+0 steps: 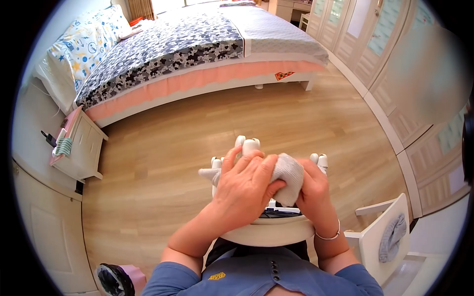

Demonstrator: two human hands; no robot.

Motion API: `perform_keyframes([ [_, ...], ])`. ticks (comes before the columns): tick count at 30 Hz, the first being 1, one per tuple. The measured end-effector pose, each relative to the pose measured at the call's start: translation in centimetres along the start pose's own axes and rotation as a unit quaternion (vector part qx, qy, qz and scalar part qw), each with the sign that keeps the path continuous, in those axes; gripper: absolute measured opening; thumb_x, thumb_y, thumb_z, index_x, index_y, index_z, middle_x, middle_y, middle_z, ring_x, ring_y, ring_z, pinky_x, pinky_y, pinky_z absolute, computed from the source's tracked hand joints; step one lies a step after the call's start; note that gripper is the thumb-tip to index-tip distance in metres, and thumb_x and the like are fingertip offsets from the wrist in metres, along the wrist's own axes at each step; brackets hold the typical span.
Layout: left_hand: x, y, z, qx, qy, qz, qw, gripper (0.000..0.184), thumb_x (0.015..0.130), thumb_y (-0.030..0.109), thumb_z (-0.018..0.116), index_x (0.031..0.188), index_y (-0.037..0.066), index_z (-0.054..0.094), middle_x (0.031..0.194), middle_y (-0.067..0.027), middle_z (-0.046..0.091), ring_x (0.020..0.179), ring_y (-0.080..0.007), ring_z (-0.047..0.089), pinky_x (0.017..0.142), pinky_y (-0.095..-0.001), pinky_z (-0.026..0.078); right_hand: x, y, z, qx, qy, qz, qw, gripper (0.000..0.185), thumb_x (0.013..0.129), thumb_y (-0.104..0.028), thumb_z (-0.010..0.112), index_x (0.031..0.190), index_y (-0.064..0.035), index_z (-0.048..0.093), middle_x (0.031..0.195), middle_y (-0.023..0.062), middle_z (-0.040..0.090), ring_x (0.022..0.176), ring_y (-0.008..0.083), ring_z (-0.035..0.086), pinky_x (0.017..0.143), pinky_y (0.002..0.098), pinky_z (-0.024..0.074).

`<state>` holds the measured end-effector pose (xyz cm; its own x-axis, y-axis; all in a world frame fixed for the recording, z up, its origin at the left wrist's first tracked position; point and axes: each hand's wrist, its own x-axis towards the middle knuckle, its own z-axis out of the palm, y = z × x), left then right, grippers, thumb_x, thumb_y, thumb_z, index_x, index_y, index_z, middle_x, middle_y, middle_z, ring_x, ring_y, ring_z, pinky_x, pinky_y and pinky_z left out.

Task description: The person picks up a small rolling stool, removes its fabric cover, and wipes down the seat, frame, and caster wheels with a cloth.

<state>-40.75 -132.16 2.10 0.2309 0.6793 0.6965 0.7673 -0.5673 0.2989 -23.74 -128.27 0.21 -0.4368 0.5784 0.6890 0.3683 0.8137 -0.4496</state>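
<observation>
Between my hands is a light grey ribbed knit sock (288, 178), bunched up in front of my chest. My left hand (244, 190) lies across it with the back of the hand up, its thumb pressed against the knit. My right hand (314, 190) grips the sock's right side, its fingers partly hidden behind the fabric. A pale pointed end sticks out left of my left hand. Just beyond and below my hands are white caster wheels (251, 145) and a cream rounded seat or panel (269, 233); my arms hide much of this piece.
A bed (187, 93) with a patterned cover stands ahead. To the left are a small nightstand (81, 143) and a lined bin (114, 280). A white chair (370, 246) at the right bears a grey knit piece (393, 238). Wardrobe doors (358, 39) line the right wall.
</observation>
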Motion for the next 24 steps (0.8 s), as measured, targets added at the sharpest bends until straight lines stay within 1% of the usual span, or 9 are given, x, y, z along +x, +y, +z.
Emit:
perform_keyframes([
  [2,0.0,1.0,-0.7,-0.009,-0.082,-0.006,0.997,0.040,0.077,0.019,0.066,0.111,0.002,0.053,0.097,-0.0093,0.061,0.100,-0.0248,0.055,0.100,-0.0467,0.029,-1.0,0.0,-0.6,-0.047,0.012,-0.035,0.998,0.030,0.063,0.004,0.065,0.093,0.0057,0.059,0.092,0.0153,0.062,0.082,0.0308,0.060,0.071,0.0369,0.0494],
  [6,-0.2,1.4,-0.7,0.006,-0.088,0.028,0.996,0.038,0.075,0.020,0.067,0.108,0.004,0.055,0.092,-0.0063,0.063,0.102,-0.0227,0.056,0.103,-0.0499,0.025,-2.6,1.6,-1.8,-0.031,0.017,-0.039,0.999,0.026,0.069,0.006,0.063,0.095,0.0039,0.060,0.095,0.0160,0.063,0.087,0.0323,0.061,0.074,0.0362,0.0494],
  [8,-0.3,1.1,-0.8,0.023,-0.084,0.018,0.996,0.037,0.075,0.020,0.067,0.107,0.005,0.056,0.091,-0.0056,0.063,0.102,-0.0222,0.056,0.103,-0.0506,0.024,-4.1,2.9,-2.1,-0.009,0.034,-0.012,0.999,0.022,0.075,0.004,0.061,0.098,0.0034,0.061,0.097,0.0157,0.063,0.089,0.0313,0.061,0.077,0.0360,0.0489],
  [10,-0.3,0.5,-0.9,0.041,-0.076,0.009,0.996,0.035,0.075,0.020,0.068,0.105,0.005,0.057,0.090,-0.0049,0.063,0.102,-0.0217,0.056,0.104,-0.0513,0.023,-5.8,4.8,-2.4,0.026,0.053,0.126,0.990,0.021,0.080,0.002,0.060,0.101,0.0020,0.061,0.098,0.0152,0.063,0.089,0.0297,0.061,0.079,0.0366,0.0486],
  [11,-0.3,0.2,-0.9,0.040,-0.075,0.003,0.996,0.034,0.075,0.020,0.068,0.103,0.006,0.058,0.089,-0.0047,0.063,0.102,-0.0214,0.057,0.104,-0.0513,0.023,-6.2,5.4,-2.5,0.028,0.061,0.127,0.990,0.020,0.082,-0.002,0.060,0.102,0.0010,0.061,0.099,0.0150,0.063,0.091,0.0283,0.061,0.081,0.0364,0.0480],
  [14,-0.2,0.3,-1.0,0.045,-0.074,-0.001,0.996,0.033,0.074,0.021,0.069,0.102,0.006,0.058,0.088,-0.0044,0.064,0.102,-0.0208,0.057,0.104,-0.0514,0.023,-6.0,5.6,-3.1,-0.016,0.046,0.081,0.996,0.021,0.082,-0.004,0.061,0.102,0.0005,0.061,0.099,0.0145,0.064,0.093,0.0283,0.059,0.082,0.0359,0.0471],
  [19,0.0,0.4,-0.9,0.056,-0.079,0.000,0.995,0.032,0.075,0.021,0.068,0.101,0.006,0.057,0.088,-0.0044,0.063,0.103,-0.0206,0.057,0.104,-0.0520,0.024,-6.6,5.9,-3.3,-0.024,0.030,0.108,0.993,0.023,0.080,-0.004,0.062,0.103,0.0000,0.061,0.098,0.0140,0.064,0.093,0.0297,0.058,0.082,0.0362,0.0465],
  [22,0.0,0.8,-1.0,0.078,-0.069,0.009,0.995,0.031,0.076,0.019,0.067,0.101,0.005,0.056,0.086,-0.0055,0.062,0.098,-0.0214,0.058,0.104,-0.0500,0.026,-6.3,5.6,-2.9,-0.001,0.036,0.118,0.992,0.024,0.078,-0.001,0.062,0.102,0.0000,0.061,0.096,0.0141,0.063,0.091,0.0303,0.059,0.080,0.0370,0.0468],
  [24,0.5,1.0,-0.9,0.084,-0.107,0.013,0.991,0.029,0.077,0.017,0.065,0.099,0.002,0.054,0.084,-0.0078,0.059,0.091,-0.0230,0.058,0.102,-0.0463,0.031,-5.8,4.9,-2.6,0.015,0.038,0.121,0.992,0.024,0.077,0.000,0.062,0.101,0.0002,0.061,0.095,0.0144,0.063,0.090,0.0304,0.059,0.079,0.0375,0.0469],
])
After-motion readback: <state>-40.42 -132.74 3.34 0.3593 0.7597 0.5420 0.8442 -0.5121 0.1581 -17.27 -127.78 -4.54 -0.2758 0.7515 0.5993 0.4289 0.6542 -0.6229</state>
